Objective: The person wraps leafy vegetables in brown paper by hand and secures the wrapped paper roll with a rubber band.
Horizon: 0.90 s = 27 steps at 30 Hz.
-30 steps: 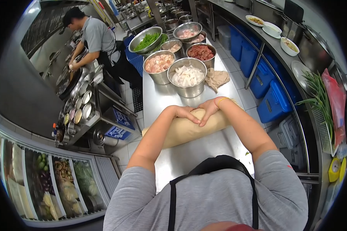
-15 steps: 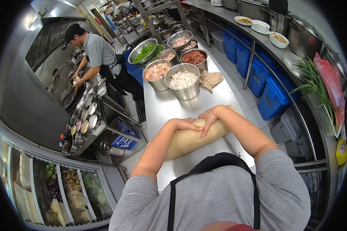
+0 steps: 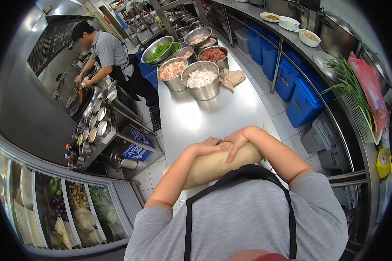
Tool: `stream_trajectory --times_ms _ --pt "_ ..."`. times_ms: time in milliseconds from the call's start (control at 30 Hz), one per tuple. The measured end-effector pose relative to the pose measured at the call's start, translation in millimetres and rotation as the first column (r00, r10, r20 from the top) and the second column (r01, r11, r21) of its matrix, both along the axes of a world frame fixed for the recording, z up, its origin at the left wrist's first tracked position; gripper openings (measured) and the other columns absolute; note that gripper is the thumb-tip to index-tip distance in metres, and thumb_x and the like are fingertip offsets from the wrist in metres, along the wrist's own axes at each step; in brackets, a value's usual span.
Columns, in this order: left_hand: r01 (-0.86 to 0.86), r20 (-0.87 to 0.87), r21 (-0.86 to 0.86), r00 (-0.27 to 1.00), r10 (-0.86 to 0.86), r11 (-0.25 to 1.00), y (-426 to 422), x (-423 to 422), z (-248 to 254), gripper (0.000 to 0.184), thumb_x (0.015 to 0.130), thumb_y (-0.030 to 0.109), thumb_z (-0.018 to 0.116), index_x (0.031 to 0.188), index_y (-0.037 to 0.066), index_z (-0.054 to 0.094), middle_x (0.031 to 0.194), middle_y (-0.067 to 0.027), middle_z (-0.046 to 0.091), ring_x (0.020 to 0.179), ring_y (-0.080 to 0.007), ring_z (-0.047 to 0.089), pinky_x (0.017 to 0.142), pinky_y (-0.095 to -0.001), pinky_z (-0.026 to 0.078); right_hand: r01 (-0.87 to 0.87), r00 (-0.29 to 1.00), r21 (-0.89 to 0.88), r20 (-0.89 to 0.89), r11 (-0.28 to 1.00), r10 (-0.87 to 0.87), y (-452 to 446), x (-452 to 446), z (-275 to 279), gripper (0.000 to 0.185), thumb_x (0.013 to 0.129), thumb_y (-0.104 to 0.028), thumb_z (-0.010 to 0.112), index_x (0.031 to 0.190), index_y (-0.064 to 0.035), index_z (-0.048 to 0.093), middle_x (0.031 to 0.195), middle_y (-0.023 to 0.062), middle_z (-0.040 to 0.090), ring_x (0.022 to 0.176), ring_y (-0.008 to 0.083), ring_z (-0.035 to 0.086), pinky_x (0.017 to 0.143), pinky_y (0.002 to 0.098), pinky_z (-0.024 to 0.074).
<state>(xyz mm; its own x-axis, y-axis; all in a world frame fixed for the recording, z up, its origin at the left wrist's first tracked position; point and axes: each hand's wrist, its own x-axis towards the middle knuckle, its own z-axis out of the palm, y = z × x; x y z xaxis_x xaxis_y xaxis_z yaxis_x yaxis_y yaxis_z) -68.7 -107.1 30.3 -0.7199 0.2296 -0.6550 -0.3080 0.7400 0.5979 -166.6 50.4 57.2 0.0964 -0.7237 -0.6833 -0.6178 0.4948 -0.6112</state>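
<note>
A thick, smooth, beige log-shaped piece point(image 3: 207, 167) lies across the near end of the steel table point(image 3: 196, 117), close against my apron. Whether it is dough or a wooden block I cannot tell. My left hand point(image 3: 211, 147) grips over its top, fingers curled toward the far side and partly hidden. Right beside it, my right hand point(image 3: 236, 143) presses on the same piece, thumb lying down its near face and the other fingers out of sight behind. A yellow band circles my right wrist.
Farther up the table stand metal bowls of pale sliced food point(image 3: 201, 78), meat point(image 3: 212, 54) and cut greens point(image 3: 159, 51), beside a crumpled cloth point(image 3: 231, 80). A co-worker point(image 3: 109, 56) works at a wok on the left. Blue bins point(image 3: 305, 104) line the right; a glass-topped chiller point(image 3: 122, 204) stands lower left.
The beige piece and both hands now sit closer to my body and lower in view. My left fingers reach farther over the far side. The camera view has shifted slightly.
</note>
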Motion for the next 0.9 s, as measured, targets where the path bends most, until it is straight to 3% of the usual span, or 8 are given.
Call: stream_trajectory --times_ms 67,133,233,367,567,633,733,900 --pt "-0.080 -0.048 -0.077 0.996 0.076 0.994 -4 -3 -9 0.100 0.069 0.077 0.047 0.133 0.000 0.036 0.126 -0.0220 0.045 0.114 -0.0295 0.049 0.096 -0.0385 0.040 0.052 0.998 0.066 0.033 0.996 -0.054 -1 0 15 0.100 0.053 -0.059 0.075 0.131 -0.0071 0.040 0.122 0.0147 0.052 0.108 0.0269 0.054 0.093 0.0355 0.0420" --pt "-0.226 0.234 0.207 0.956 0.176 0.952 1 -2 3 0.090 0.079 0.074 0.030 0.135 0.004 0.035 0.136 -0.0192 0.034 0.122 -0.0287 0.040 0.101 -0.0382 0.034 0.101 0.992 0.082 0.065 0.991 -0.107 0 -1 14 0.096 0.055 -0.056 0.077 0.130 -0.0071 0.042 0.120 0.0138 0.054 0.107 0.0266 0.054 0.092 0.0356 0.0424" --pt "-0.280 0.237 0.212 0.944 0.228 0.936 4 -4 2 0.087 0.082 0.072 0.027 0.135 0.003 0.035 0.134 -0.0185 0.038 0.119 -0.0284 0.045 0.098 -0.0383 0.037 0.102 0.986 0.115 0.122 0.988 -0.116 -4 -6 4 0.089 0.058 -0.053 0.077 0.128 -0.0072 0.045 0.119 0.0128 0.055 0.106 0.0259 0.055 0.092 0.0350 0.0428" --pt "-0.276 0.404 0.314 0.905 0.135 0.908 2 -6 7 0.086 0.083 0.071 0.028 0.135 0.003 0.035 0.128 -0.0190 0.046 0.111 -0.0269 0.052 0.094 -0.0367 0.041 0.048 0.978 0.145 0.195 0.988 -0.076 -5 -7 3 0.086 0.062 -0.054 0.074 0.129 -0.0096 0.045 0.122 0.0111 0.053 0.107 0.0243 0.054 0.093 0.0350 0.0422" --pt "-0.125 0.213 0.088 0.971 0.104 0.988 8 -2 13 0.083 0.084 0.070 0.029 0.130 0.002 0.043 0.120 -0.0166 0.054 0.102 -0.0247 0.058 0.089 -0.0342 0.045 0.033 0.978 0.171 0.197 0.985 -0.067 -2 -3 2 0.081 0.063 -0.054 0.074 0.128 -0.0124 0.047 0.120 0.0100 0.054 0.106 0.0239 0.055 0.092 0.0361 0.0429" --pt "-0.273 0.340 0.277 0.925 0.172 0.921 9 2 6 0.083 0.082 0.071 0.033 0.128 0.002 0.045 0.118 -0.0160 0.055 0.101 -0.0239 0.058 0.087 -0.0345 0.046 0.022 0.975 0.200 0.211 0.979 -0.065 -3 -3 3 0.081 0.064 -0.054 0.074 0.129 -0.0129 0.046 0.120 0.0097 0.054 0.106 0.0239 0.055 0.091 0.0363 0.0431" --pt "-0.346 0.516 0.350 0.847 0.129 0.870 6 0 6 0.084 0.080 0.072 0.037 0.128 0.003 0.045 0.120 -0.0161 0.054 0.102 -0.0229 0.058 0.087 -0.0340 0.046 0.014 0.974 0.175 0.220 0.984 -0.053 -5 -5 3 0.081 0.066 -0.053 0.072 0.131 -0.0120 0.043 0.121 0.0098 0.054 0.106 0.0234 0.055 0.091 0.0363 0.0433" --pt "-0.340 0.461 0.245 0.865 0.199 0.908 11 3 21 0.083 0.079 0.072 0.040 0.127 0.004 0.047 0.120 -0.0158 0.054 0.102 -0.0226 0.058 0.087 -0.0343 0.046 0.183 0.913 0.175 0.334 0.967 -0.233 -2 -14 -5 0.082 0.068 -0.050 0.073 0.129 -0.0063 0.041 0.123 0.0140 0.049 0.111 0.0243 0.050 0.093 0.0363 0.0405"
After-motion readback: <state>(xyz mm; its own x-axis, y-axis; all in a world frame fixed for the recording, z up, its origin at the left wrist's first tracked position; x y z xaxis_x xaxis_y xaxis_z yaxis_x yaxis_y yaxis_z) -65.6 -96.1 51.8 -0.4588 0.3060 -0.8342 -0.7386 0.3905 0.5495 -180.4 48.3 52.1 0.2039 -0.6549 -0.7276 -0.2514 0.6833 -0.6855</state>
